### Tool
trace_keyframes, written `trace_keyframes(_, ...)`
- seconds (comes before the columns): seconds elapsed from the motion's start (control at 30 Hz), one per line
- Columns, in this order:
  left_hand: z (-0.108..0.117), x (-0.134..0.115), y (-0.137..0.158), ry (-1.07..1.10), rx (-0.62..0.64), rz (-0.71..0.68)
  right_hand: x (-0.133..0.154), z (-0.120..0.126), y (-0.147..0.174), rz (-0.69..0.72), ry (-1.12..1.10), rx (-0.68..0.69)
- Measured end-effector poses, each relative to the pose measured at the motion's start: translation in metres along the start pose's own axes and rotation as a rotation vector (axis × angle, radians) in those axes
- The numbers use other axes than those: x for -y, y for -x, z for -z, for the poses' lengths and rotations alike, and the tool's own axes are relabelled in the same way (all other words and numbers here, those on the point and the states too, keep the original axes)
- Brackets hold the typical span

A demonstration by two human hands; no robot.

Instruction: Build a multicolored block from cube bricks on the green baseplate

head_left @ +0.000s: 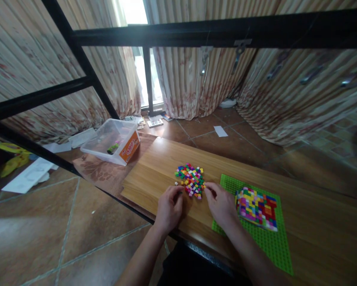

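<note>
A heap of small multicoloured toy bricks [193,180] lies on the wooden board in front of me. My left hand [169,208] rests at the heap's near left side, thumb and fingers curled together. Whatever it may hold is hidden. At the heap's right edge is my right hand [221,202], its fingers closed in a pinch beside an orange brick; I cannot tell if that brick is gripped. Under and beyond my right forearm lies a green studded baseplate [278,246], bearing a block built of many coloured bricks [257,207].
The wooden board [154,159] spans the front. A clear plastic tub [107,137] with an orange label and a few pieces inside stands at its left end. Black metal bars [178,35] cross above and at left. Papers [220,131] and curtains [184,83] are behind.
</note>
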State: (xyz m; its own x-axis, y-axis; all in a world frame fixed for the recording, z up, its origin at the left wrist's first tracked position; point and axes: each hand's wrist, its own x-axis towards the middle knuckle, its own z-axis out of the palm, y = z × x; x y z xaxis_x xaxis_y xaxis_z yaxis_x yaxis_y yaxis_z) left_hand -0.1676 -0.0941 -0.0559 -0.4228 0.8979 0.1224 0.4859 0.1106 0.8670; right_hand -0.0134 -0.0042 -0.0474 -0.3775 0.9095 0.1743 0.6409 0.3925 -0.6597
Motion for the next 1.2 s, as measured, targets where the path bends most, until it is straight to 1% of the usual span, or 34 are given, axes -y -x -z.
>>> trace_keyframes(0.07,0.001,0.000,0.002,-0.033,0.045,-0.047,-0.003,-0.002,-0.006,-0.015,0.072,-0.032)
trace_keyframes(0.13,0.000,0.000,0.005,-0.085,0.105,-0.102,-0.005,-0.006,-0.013,-0.016,0.159,-0.036)
trace_keyframes(0.2,-0.002,0.000,0.006,-0.159,0.153,-0.155,-0.005,-0.010,-0.018,-0.008,0.218,-0.014)
trace_keyframes(0.27,-0.006,0.001,0.007,-0.237,0.171,-0.192,-0.005,-0.012,-0.020,0.016,0.219,0.024)
trace_keyframes(0.37,-0.010,0.001,0.008,-0.284,0.148,-0.200,-0.004,-0.013,-0.022,0.057,0.132,0.070)
trace_keyframes(0.43,-0.012,0.001,0.009,-0.285,0.114,-0.179,-0.003,-0.012,-0.027,0.057,0.095,0.056)
trace_keyframes(0.53,-0.013,0.001,0.010,-0.301,0.066,-0.141,-0.004,-0.012,-0.040,0.042,0.138,-0.016)
trace_keyframes(0.6,-0.014,0.001,0.010,-0.306,0.037,-0.126,-0.004,-0.014,-0.050,0.036,0.201,-0.030)
trace_keyframes(0.7,-0.014,0.001,0.011,-0.290,0.022,-0.121,-0.005,-0.018,-0.061,0.026,0.265,0.029)
trace_keyframes(0.8,-0.015,0.001,0.011,-0.265,0.019,-0.122,-0.006,-0.018,-0.064,0.022,0.268,0.078)
trace_keyframes(0.9,-0.013,0.000,0.011,-0.204,0.003,-0.121,-0.008,-0.014,-0.059,0.036,0.251,0.058)
trace_keyframes(1.0,-0.009,-0.001,0.009,-0.092,-0.039,-0.085,-0.005,-0.005,-0.046,0.044,0.162,0.031)
trace_keyframes(1.1,-0.004,-0.007,0.005,0.106,-0.071,0.047,0.007,0.005,-0.026,0.025,-0.036,0.040)
trace_keyframes(1.13,-0.004,-0.009,0.004,0.199,-0.056,0.104,0.012,0.007,-0.018,0.013,-0.122,0.056)
trace_keyframes(1.2,-0.005,-0.016,0.004,0.396,0.018,0.206,0.021,0.010,-0.002,-0.020,-0.284,0.105)
